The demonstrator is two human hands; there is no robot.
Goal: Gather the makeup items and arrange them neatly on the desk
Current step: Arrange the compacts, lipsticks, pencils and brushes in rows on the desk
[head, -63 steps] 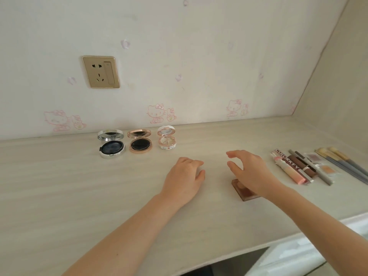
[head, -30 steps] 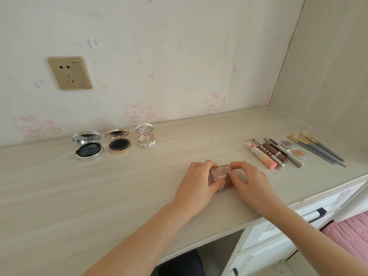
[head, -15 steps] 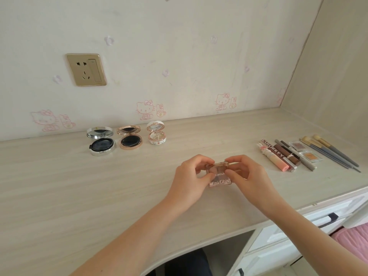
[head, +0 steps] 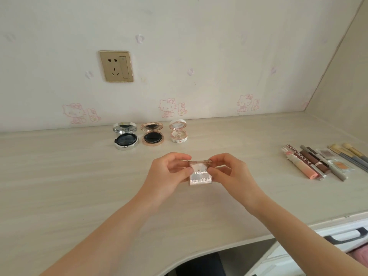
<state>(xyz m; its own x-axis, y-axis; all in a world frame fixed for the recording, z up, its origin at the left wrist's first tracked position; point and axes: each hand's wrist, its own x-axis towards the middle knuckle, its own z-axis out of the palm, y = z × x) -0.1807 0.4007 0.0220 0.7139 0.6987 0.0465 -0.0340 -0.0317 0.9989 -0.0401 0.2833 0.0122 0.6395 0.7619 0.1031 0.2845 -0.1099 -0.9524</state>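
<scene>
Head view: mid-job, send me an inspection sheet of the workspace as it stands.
Surface: pale wood-grain desk, running along the wall.
Job's things: small palette held in both hands, printed lid toward the camera; three open compacts in a row near the wall; tubes and pencils, two small pans and brushes lined up at the right.
Clutter: nothing seen.
Grippers: left hand and right hand each pinch a side of the small palette.
Cables: nothing seen.
Surroundings: wall socket with nothing plugged in; cartoon stickers on the wall; drawer handle below the desk edge.
</scene>
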